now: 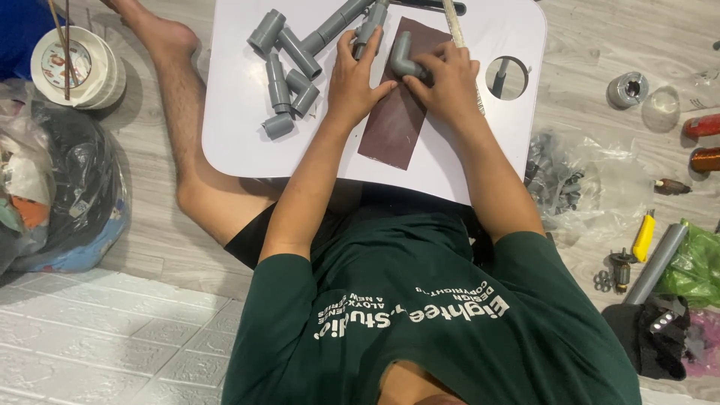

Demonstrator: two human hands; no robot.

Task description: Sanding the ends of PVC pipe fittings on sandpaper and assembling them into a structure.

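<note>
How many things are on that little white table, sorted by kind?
Grey pipe assembly of joined fittings: 1
Loose short grey pipe pieces: 2
Grey elbow fitting, under the right hand: 1
Brown abrasive sheet, pinned by the left hand: 1
Ruler-like strip: 1
Total: 6, though hands may hide more.

Two hands (pixel 360 82), one sandpaper sheet (pixel 394 127), one white table (pixel 240 142).

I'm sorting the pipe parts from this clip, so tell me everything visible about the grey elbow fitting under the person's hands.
The grey elbow fitting is a short right-angle bend, apparently matte plastic, with one open socket end pointing up the table. It rests on the dark brown abrasive sheet on the white table. The right hand grips it; the left hand is beside it on the sheet.
</note>
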